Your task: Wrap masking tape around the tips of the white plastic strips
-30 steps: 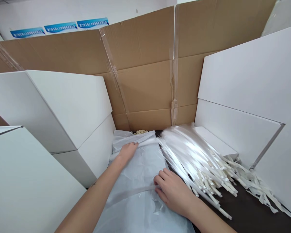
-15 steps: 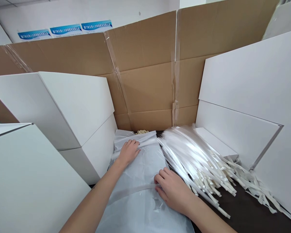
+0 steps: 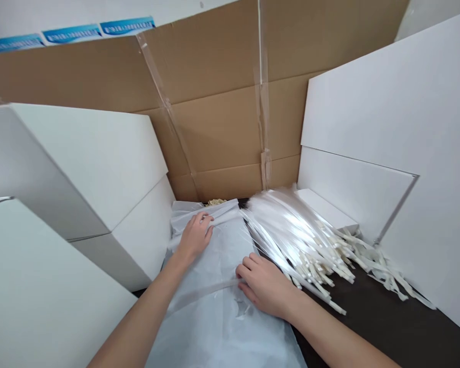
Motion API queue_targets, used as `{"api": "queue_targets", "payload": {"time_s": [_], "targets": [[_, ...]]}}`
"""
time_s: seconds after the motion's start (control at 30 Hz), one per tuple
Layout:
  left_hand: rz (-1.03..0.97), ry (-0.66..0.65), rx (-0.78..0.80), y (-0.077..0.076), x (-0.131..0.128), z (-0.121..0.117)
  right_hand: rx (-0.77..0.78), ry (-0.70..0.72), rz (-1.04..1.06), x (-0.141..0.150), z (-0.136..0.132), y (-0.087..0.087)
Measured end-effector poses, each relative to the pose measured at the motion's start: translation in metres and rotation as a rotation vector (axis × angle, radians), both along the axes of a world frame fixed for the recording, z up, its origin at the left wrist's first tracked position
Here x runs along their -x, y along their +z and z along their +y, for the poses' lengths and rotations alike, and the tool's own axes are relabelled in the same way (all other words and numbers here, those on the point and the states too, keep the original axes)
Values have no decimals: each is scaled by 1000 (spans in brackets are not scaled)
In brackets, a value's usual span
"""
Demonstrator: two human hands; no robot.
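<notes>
A pale translucent sheet (image 3: 210, 332), like thin plastic or tissue, lies lengthwise before me, with a crumpled, folded far end. My left hand (image 3: 194, 237) rests on the sheet near that fold, its fingers loosely bent and the thumb apart from them. Closer to me, my right hand (image 3: 266, 285) is at the sheet's right side. Its curled fingers and thumb close around the end of a translucent strip (image 3: 203, 295) that crosses the sheet; the fingertips are partly hidden. Just right of the sheet lies a heap of shiny white fibre bundles (image 3: 287, 230) with cream-coloured ends.
White boxes (image 3: 88, 158) stand stacked at the left, with another white box (image 3: 42, 286) nearer. Large white boxes (image 3: 360, 128) wall off the right. Taped cardboard (image 3: 218, 128) closes the back. Loose pale strips (image 3: 387, 273) lie on the dark tabletop (image 3: 368, 327).
The camera view has shifted, so the scene appears farther left and slightly higher. Both hands keep nearly the same places on the sheet.
</notes>
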State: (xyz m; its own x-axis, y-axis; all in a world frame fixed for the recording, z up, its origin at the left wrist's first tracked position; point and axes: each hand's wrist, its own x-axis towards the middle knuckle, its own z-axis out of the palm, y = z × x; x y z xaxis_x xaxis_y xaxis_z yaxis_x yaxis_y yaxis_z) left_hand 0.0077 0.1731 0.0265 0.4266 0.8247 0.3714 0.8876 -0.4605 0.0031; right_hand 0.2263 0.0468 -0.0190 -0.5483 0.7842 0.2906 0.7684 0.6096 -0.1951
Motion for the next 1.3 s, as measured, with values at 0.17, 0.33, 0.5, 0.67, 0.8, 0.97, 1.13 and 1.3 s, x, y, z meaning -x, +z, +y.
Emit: {"api": "queue_targets", "payload": {"time_s": [0.17, 0.33, 0.5, 0.67, 0.8, 0.97, 1.13, 1.3], "targets": [[-181, -250, 230, 4, -16, -78, -17, 19, -3, -4, -1, -2], [-149, -310, 392, -7, -18, -127, 0, 27, 35, -4, -1, -7], [-76, -261, 394, -16, -5, -127, 44, 35, 96, -3, 0, -7], [-41, -245, 373, -21, 4, -125, 63, 37, 121, -5, -2, -7], [-49, -211, 352, -24, 3, -126, 59, 35, 89, -9, -1, -5], [-49, -202, 310, -29, 1, -126, 54, 33, 81, -13, 0, -4], [-30, -177, 324, -29, -2, -127, 58, 48, 84, -11, -1, -4], [4, -171, 317, -26, -3, -130, 58, 44, 93, -11, -2, -4]]}}
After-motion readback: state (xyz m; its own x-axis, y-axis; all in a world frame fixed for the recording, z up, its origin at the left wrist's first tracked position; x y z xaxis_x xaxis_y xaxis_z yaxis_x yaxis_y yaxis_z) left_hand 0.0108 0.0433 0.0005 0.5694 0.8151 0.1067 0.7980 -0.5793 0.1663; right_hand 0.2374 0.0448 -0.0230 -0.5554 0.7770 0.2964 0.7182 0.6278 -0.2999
